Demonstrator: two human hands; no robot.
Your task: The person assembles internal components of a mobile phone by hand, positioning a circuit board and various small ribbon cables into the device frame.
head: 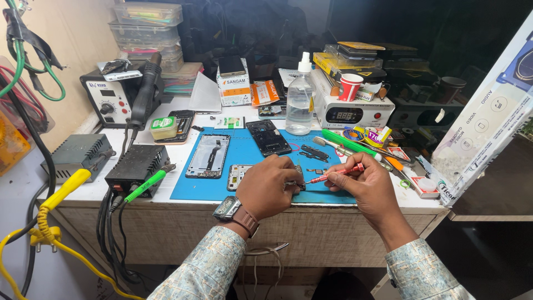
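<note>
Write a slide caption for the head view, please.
Right hand holds a slim red screwdriver to a small dark part under the left hand on a blue mat.

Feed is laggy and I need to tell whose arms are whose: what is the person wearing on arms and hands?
Both arms wear long sleeves of pale grey-green patterned fabric. The left hand has a wristwatch with a rectangular dark face and brown strap. The right hand is bare: no gloves or rings visible.

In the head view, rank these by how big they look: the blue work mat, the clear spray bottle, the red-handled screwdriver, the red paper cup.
1. Blue rubber work mat, by far the largest.
2. Clear plastic spray bottle.
3. Red-handled screwdriver in the right hand.
4. Red paper cup.
The screwdriver lies nearer the camera than the cup, so their order is unsure.
</note>
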